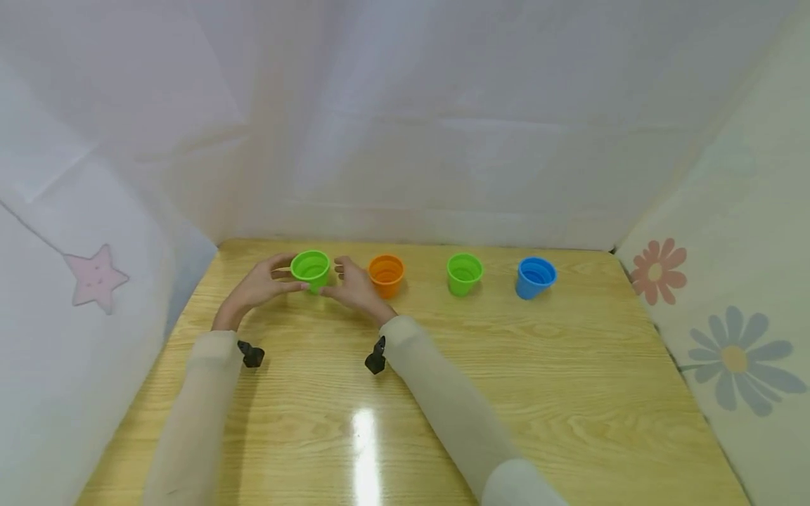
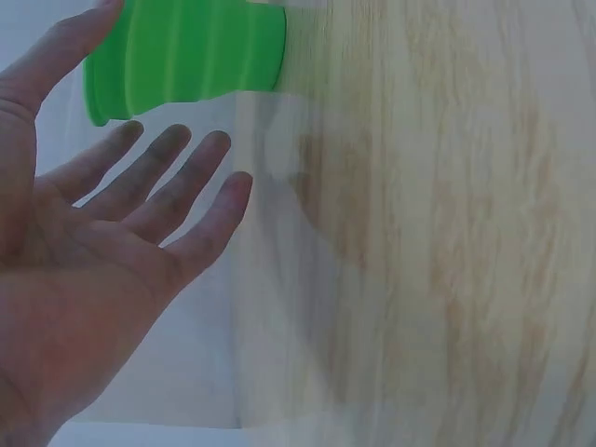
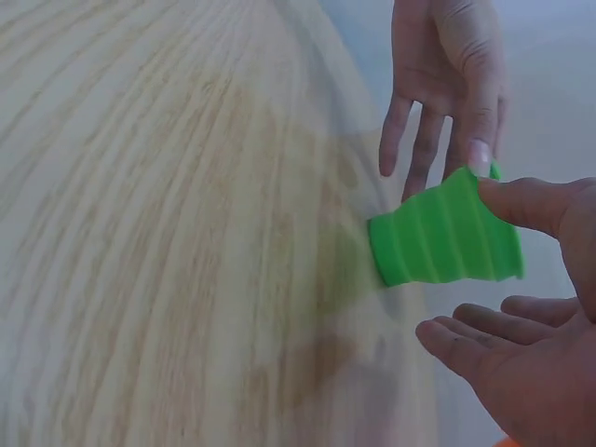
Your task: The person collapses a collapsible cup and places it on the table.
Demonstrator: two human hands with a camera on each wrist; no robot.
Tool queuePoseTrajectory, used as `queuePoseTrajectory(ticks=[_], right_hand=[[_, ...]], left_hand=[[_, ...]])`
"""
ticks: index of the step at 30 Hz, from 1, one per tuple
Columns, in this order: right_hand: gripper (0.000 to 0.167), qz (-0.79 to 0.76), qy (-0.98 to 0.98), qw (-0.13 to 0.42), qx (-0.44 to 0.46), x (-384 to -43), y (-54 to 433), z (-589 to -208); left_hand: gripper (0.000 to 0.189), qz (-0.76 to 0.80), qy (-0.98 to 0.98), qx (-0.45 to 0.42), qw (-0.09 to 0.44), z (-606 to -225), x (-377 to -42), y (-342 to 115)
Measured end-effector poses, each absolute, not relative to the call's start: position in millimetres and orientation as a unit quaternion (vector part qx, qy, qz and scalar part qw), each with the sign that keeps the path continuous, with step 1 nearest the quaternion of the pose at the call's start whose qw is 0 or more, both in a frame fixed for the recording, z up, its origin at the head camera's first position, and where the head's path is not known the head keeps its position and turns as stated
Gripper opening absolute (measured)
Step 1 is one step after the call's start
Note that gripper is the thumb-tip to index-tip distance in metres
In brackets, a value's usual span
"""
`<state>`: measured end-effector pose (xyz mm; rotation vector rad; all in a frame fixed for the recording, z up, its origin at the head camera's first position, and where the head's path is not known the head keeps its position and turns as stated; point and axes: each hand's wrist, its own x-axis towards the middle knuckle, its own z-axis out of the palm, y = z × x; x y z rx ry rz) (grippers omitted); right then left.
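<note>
A green ribbed cup (image 1: 310, 268) stands upright toward the back left of the table, between the two hands. On its left, my left hand (image 1: 259, 284) has its thumb at the cup's rim. The fingers of that hand (image 2: 112, 233) are extended and apart from the cup in the left wrist view. From the other side, my right hand (image 1: 356, 287) reaches in, its thumb seeming to touch the cup (image 3: 447, 237) near the rim. Its loosely extended fingers (image 3: 466, 349) lie apart from the cup. Whether either thumb presses firmly is hard to see.
Right of the hands, an orange cup (image 1: 386, 275), another green cup (image 1: 465, 274) and a blue cup (image 1: 535, 277) stand in a row on the wooden table (image 1: 569, 393). White sheeting (image 1: 430, 169) rises behind the table and along both sides. A black device sits at each wrist.
</note>
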<state>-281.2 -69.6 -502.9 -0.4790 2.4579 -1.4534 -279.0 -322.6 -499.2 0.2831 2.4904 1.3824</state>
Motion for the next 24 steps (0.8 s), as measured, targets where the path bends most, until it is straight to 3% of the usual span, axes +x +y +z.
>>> queuePoseTrajectory(ticks=[14, 24], right_hand=[[0.089, -0.553, 0.812, 0.138, -0.124, -285.1, -84.3, -502.8], [0.079, -0.554, 0.814, 0.130, -0.116, -289.3, -92.1, -501.4]], left_hand=[[0.092, 0.519, 0.835, 0.080, 0.161, -514.6, -278.6, -327.7], [0.086, 0.532, 0.828, 0.087, 0.154, -506.7, -281.6, -327.8]])
